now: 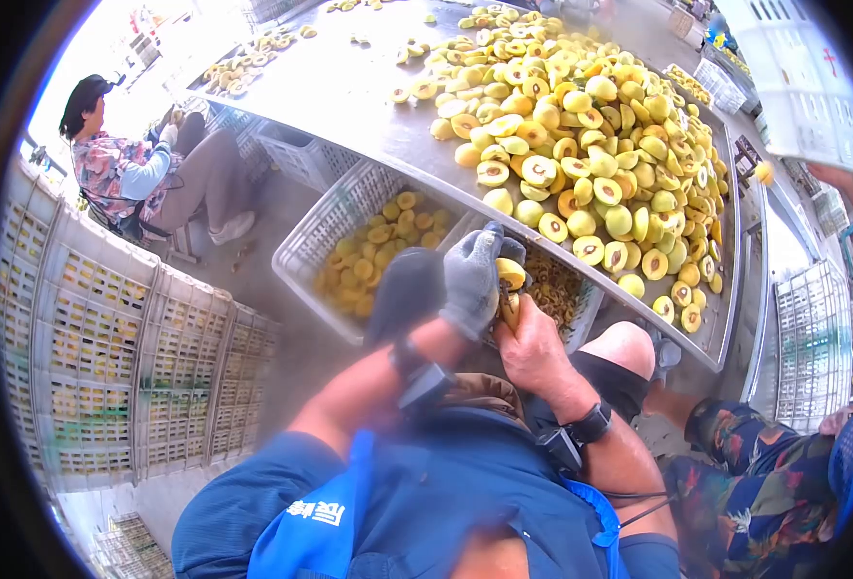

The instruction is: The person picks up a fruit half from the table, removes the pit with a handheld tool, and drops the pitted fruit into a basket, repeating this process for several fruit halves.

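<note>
My left hand (475, 282), in a grey glove, is closed on a yellow peach half (511, 273) over the table's near edge. Just below it, my bare right hand (533, 349) is closed around a small pitting knife (509, 309), mostly covered by the fingers, its tip against the fruit. Beyond my hands, a large heap of halved peaches (610, 145) lies on the metal table (369, 106). Beneath the table's edge, one white crate (296, 261) holds peach halves, and brown pits (554, 289) fill a container right behind my hands.
Stacked white crates (127, 357) form a wall on my left. A seated person (123, 174) works at the far left. Close on my right sits another person in patterned shorts (750, 473). More crates (812, 328) stand at the right, and a white crate (803, 87) is held up there.
</note>
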Demonstrator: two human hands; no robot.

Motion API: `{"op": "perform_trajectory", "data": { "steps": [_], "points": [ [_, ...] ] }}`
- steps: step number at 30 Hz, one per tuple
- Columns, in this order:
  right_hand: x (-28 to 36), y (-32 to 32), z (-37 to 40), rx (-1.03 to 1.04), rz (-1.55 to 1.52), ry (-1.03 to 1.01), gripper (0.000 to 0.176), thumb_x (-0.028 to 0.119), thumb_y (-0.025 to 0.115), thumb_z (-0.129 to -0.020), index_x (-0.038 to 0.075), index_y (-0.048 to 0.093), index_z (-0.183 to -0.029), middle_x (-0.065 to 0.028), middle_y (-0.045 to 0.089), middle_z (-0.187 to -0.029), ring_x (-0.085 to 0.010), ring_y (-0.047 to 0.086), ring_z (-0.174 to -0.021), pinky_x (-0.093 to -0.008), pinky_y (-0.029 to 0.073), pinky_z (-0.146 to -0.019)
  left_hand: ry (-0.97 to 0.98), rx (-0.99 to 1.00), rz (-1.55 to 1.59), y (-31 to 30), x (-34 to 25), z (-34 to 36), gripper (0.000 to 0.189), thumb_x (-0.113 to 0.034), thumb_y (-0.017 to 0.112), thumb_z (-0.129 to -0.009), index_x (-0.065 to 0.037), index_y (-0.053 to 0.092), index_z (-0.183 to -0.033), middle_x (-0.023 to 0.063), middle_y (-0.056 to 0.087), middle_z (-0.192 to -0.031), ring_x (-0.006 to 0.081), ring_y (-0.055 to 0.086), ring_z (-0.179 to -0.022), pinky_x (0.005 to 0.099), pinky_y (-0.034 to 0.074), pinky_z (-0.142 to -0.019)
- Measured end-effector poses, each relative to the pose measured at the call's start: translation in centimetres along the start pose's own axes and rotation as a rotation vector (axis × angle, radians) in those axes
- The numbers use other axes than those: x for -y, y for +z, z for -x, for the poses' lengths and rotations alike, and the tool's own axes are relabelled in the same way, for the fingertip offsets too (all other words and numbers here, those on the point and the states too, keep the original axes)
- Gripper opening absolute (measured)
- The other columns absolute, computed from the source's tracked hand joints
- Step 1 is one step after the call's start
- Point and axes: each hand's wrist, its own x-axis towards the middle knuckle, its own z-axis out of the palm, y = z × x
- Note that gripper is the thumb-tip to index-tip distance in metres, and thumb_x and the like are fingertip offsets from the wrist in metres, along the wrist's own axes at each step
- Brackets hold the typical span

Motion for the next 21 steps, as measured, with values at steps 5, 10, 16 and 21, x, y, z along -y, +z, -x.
{"op": "perform_trajectory", "data": {
  "steps": [5,10,16,21],
  "points": [
    [1.4,-1.3,-0.5,0.256,-0.313,0.138,0.026,0.013,0.059,-0.094,-0.005,0.058,-0.113,-0.0297,0.069,-0.09,-0.0505,0.067,-0.089,-0.0495,0.053,-0.078,0.092,0.03,-0.053,-0.4,-0.3,-0.1,0.029,-0.017,0.05,-0.105,-0.002,0.072,-0.093,0.0066,0.071,-0.086,0.0159,0.068,-0.071,0.0303,0.057,-0.066],
    [0.6,0.1,0.0,0.013,-0.025,-0.05,0.023,0.013,0.058,-0.095,-0.006,0.057,-0.109,-0.03,0.067,-0.085,-0.0519,0.066,-0.086,-0.0525,0.052,-0.075,-0.027,-0.045,0.039,0.1,-0.7,0.4,0.031,-0.023,0.054,-0.104,0.0,0.073,-0.094,0.0064,0.072,-0.085,0.0153,0.067,-0.071,0.0288,0.055,-0.066],
    [1.4,-0.2,0.0,-0.006,0.043,-0.021,0.022,0.014,0.059,-0.094,-0.005,0.054,-0.102,-0.0324,0.067,-0.089,-0.0534,0.065,-0.091,-0.0528,0.052,-0.077,0.02,-0.07,-0.115,0.9,-0.6,0.4,0.029,-0.024,0.06,-0.104,0.001,0.072,-0.096,0.0075,0.074,-0.084,0.0127,0.065,-0.068,0.0288,0.053,-0.063],
    [-0.2,-0.5,-0.3,0.034,0.115,-0.277,0.024,0.014,0.059,-0.094,-0.006,0.054,-0.105,-0.0273,0.069,-0.089,-0.048,0.067,-0.088,-0.0514,0.052,-0.079,0.02,-0.029,-0.088,0.9,0.3,0.1,0.03,-0.024,0.059,-0.105,0.001,0.073,-0.097,0.0079,0.074,-0.086,0.0129,0.065,-0.071,0.0301,0.054,-0.065]
  ]
}}
